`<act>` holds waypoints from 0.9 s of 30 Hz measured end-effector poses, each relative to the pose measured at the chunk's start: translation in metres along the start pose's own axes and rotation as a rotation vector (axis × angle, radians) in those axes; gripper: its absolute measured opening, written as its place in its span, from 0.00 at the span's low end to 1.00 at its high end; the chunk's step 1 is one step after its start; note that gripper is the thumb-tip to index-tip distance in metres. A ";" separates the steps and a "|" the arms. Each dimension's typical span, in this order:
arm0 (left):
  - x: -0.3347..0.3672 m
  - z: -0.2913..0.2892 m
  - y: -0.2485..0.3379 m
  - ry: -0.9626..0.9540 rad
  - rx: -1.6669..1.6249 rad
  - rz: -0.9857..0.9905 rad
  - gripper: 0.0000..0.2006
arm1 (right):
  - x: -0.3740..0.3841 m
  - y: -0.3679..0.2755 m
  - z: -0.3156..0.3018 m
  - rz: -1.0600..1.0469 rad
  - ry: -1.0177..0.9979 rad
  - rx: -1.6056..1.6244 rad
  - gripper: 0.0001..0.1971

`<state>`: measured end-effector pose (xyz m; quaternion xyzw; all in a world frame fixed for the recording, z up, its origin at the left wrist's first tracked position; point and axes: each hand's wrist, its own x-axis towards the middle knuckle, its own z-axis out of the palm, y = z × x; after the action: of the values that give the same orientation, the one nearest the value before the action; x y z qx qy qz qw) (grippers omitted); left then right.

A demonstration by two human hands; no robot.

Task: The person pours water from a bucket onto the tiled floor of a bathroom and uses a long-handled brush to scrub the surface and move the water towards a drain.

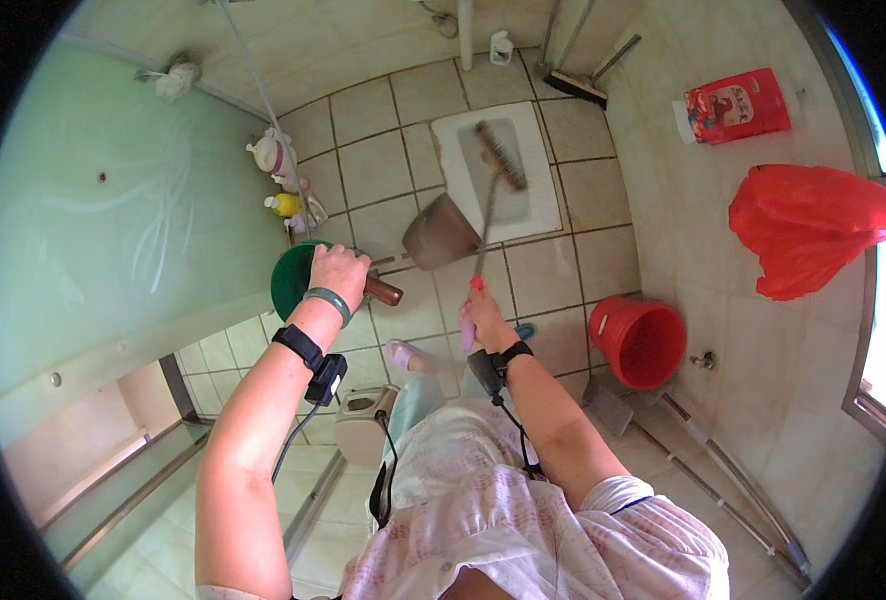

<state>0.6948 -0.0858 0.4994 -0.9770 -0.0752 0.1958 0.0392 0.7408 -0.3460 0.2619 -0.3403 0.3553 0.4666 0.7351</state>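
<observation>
My right hand (485,318) is closed around the pink grip of a long-handled scrub brush (490,215). The blurred brush head is over the white squat toilet (546,180) set in the tiled floor. My left hand (338,275) is curled shut over the edge of a green dipper (291,283). A thick brown handle (383,291) sticks out from under that hand. Part of the green vessel is hidden behind hand and wrist. Between my hands, farther off, is a brown dustpan-like scoop (443,232); its thin handle passes toward my left hand, so I cannot tell whether I touch it.
A red bucket (623,345) stands at right below a red plastic bag (803,230) and a red pouch (738,105). Bottles (281,205) line the glass partition (103,230). A broom (575,88) leans far right; a bin (361,425) and poles (708,485) are near me.
</observation>
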 end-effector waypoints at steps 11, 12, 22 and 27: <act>0.001 0.002 0.002 0.016 0.002 -0.013 0.06 | -0.037 -0.015 -0.079 0.084 -0.079 -0.925 0.13; -0.005 0.005 -0.002 0.001 0.009 -0.031 0.06 | -0.039 -0.019 -0.076 0.094 -0.097 -0.935 0.13; -0.010 0.005 0.000 -0.061 -0.006 -0.057 0.05 | -0.084 -0.116 -0.087 -0.080 0.272 -1.797 0.21; -0.017 0.013 -0.003 0.047 -0.045 -0.064 0.03 | -0.102 -0.141 -0.063 -0.112 0.181 -1.828 0.19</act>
<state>0.6736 -0.0850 0.4946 -0.9791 -0.1096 0.1695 0.0252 0.8268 -0.4906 0.3391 -0.8408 -0.1126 0.5011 0.1709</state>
